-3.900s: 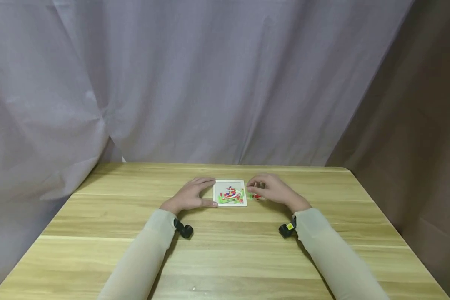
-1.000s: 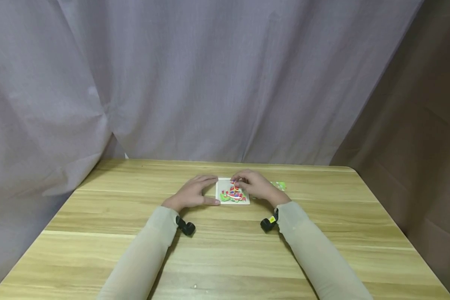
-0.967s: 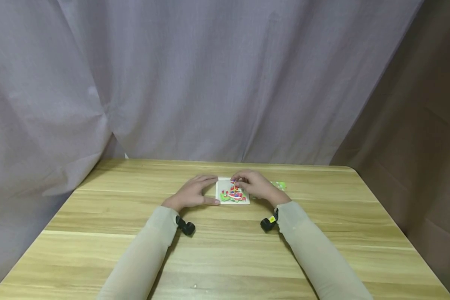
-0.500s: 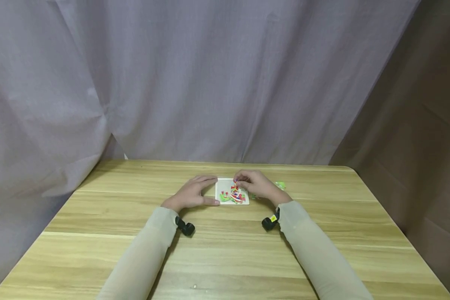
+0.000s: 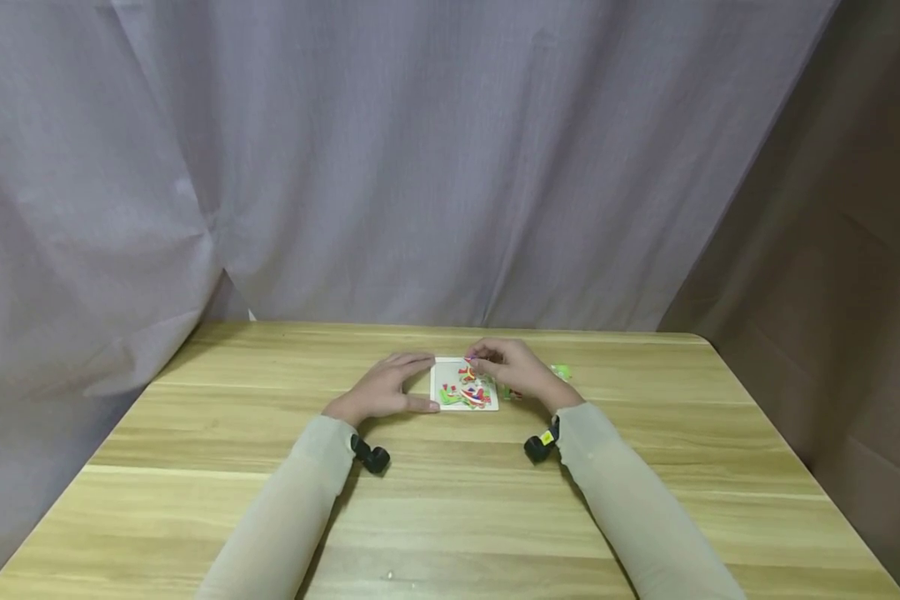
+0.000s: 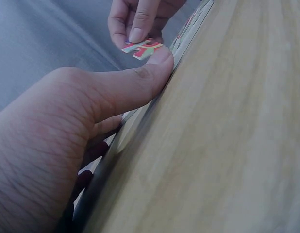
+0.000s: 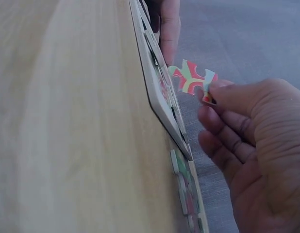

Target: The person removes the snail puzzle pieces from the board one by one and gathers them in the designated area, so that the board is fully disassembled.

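A square white puzzle tray (image 5: 465,408) lies on the table, with several red, green and white jigsaw pieces (image 5: 474,397) piled in its lower part. My left hand (image 5: 382,387) rests along its left side, fingertips near the upper corner and thumb at the lower one. Over the tray's upper right, my right hand (image 5: 521,368) pinches a red, yellow and pale green jigsaw piece (image 7: 191,78) between thumb and fingers. That piece is above the tray, tilted, in the right wrist view. From the left wrist view, the same held piece (image 6: 142,48) appears beyond my left thumb.
More loose jigsaw pieces (image 5: 562,371) lie right of the tray, partly hidden by my right hand. Black wrist cameras (image 5: 542,447) sit on both wrists. A grey curtain (image 5: 450,167) hangs behind the wooden table's far edge.
Since the oldest frame, my right hand has moved left from the loose pieces to over the tray. During the last second it shifts slightly and the held piece changes angle. My left hand stays put.
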`<state>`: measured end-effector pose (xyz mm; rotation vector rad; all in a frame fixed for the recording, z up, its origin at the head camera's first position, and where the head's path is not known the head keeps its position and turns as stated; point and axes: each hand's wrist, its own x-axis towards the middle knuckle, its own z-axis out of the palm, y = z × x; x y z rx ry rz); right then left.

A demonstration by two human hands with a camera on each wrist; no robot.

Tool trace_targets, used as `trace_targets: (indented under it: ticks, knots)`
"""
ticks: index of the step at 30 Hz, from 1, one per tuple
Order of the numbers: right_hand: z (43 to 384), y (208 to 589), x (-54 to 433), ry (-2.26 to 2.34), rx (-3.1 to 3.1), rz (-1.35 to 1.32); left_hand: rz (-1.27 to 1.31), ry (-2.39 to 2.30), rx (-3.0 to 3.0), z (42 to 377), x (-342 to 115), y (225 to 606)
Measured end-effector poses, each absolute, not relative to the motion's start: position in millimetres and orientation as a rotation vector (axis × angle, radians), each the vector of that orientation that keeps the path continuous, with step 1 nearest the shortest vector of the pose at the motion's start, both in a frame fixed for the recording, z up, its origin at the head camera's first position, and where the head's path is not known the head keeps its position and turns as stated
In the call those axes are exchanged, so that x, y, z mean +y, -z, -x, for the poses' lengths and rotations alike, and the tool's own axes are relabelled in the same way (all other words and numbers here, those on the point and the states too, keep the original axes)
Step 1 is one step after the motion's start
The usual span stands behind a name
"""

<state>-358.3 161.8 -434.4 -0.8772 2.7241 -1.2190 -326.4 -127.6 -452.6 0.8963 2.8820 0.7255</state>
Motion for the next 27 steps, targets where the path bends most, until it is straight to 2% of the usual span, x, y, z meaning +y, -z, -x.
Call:
trace_targets:
  ticks: [27]
  knots:
    - [352.9,429.6,166.3,1.302,2.711,1.030,-0.891,-0.727,2.870,326.1,-127.1,452.6]
